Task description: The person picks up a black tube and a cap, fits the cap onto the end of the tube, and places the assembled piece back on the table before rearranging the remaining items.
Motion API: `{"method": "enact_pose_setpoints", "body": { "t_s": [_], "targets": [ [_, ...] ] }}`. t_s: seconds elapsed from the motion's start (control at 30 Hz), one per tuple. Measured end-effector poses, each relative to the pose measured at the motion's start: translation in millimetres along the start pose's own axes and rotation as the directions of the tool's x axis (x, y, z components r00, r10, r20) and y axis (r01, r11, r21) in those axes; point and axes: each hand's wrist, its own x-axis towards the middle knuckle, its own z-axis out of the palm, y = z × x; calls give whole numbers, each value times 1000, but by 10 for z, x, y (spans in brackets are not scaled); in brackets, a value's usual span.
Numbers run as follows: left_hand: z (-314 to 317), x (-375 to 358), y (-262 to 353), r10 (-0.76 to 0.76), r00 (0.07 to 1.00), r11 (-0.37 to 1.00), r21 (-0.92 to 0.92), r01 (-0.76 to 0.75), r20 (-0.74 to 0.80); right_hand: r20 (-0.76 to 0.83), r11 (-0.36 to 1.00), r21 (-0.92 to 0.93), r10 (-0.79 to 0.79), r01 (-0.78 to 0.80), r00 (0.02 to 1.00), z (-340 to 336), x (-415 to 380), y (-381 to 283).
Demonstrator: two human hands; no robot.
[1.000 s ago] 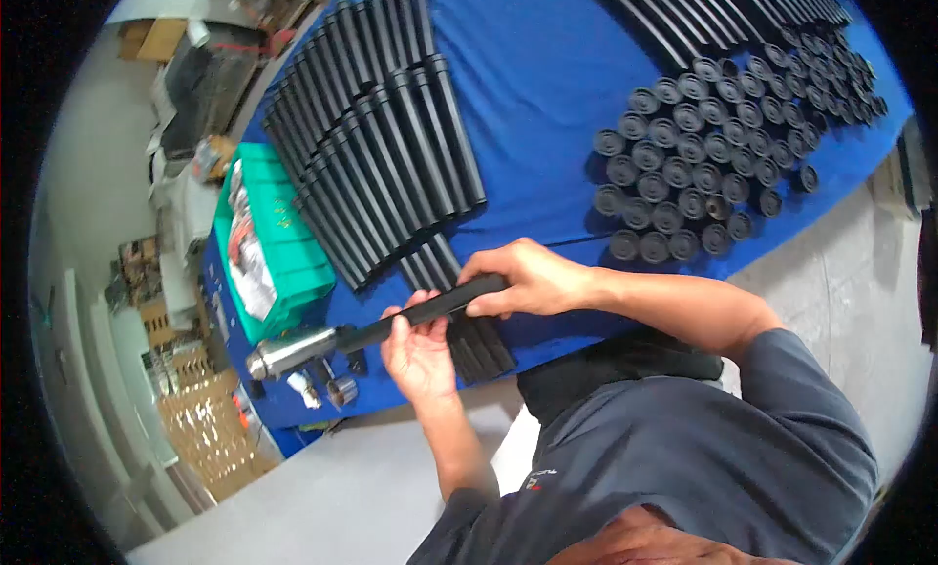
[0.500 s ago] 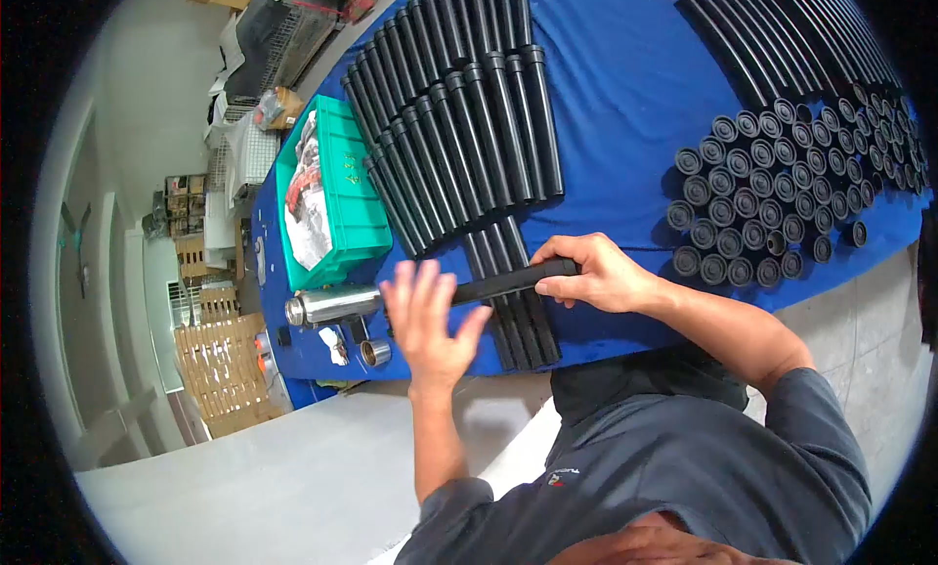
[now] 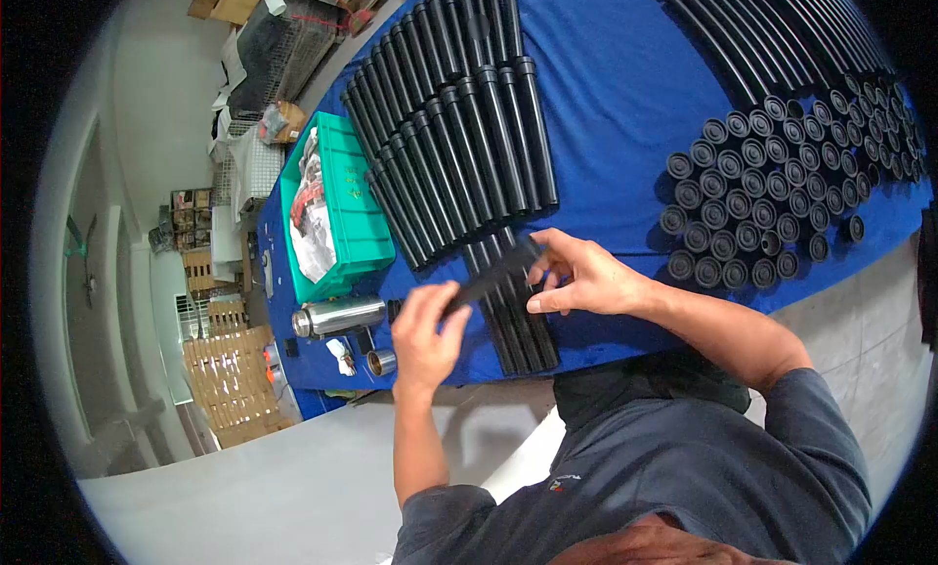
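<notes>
The black tube [image 3: 494, 275] is grasped at one end by the left hand [image 3: 427, 332] — the right hand [image 3: 590, 278], fingers parted, is held beside the other — contact unclear.

Held tube [image 3: 496, 274]: motion-blurred, surface detail unreadable. Lower left end hidden by left hand [image 3: 425, 332] (fingers also slightly blurred). Contact between right hand [image 3: 586, 277] and tube: cannot be determined. Bundled tubes [image 3: 525, 338] beneath: middle portions partly covered by held tube. Long tubes [image 3: 840, 32] at top right: far ends cut off by frame edge. Green crate [image 3: 362, 228] markings and shirt [image 3: 674, 467] logo [image 3: 565, 483]: too small to read. Shirt: cut off at bottom edge.
</notes>
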Motion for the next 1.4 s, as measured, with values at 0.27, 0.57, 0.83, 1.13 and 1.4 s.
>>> {"method": "enact_pose_setpoints", "body": {
  "t_s": [0.27, 0.57, 0.83, 1.13, 1.4],
  "targets": [
    [161, 1509, 2, -96, 986, 867, -498, 17, -134, 141, 934, -301, -156, 192, 978, 41, -44, 95],
    [1477, 3735, 159, 103, 989, 988, 126, -89, -109, 335, 477, -695, -447, 538, 829, 73, -71, 451],
    [2058, 4525, 35, -25, 992, 944, 330, -17, 123, 368, 514, -657, -420, 552, 830, 53, -80, 387],
    [2224, 4692, -229, -45, 981, 903, 427, -41, 189, 325, 557, -651, -410, 515, 853, 62, -68, 420],
    [2240, 4653, -309, -60, 977, 897, 440, -36, 202, 312, 559, -656, -410, 507, 857, 51, -56, 406]
  ]
}}
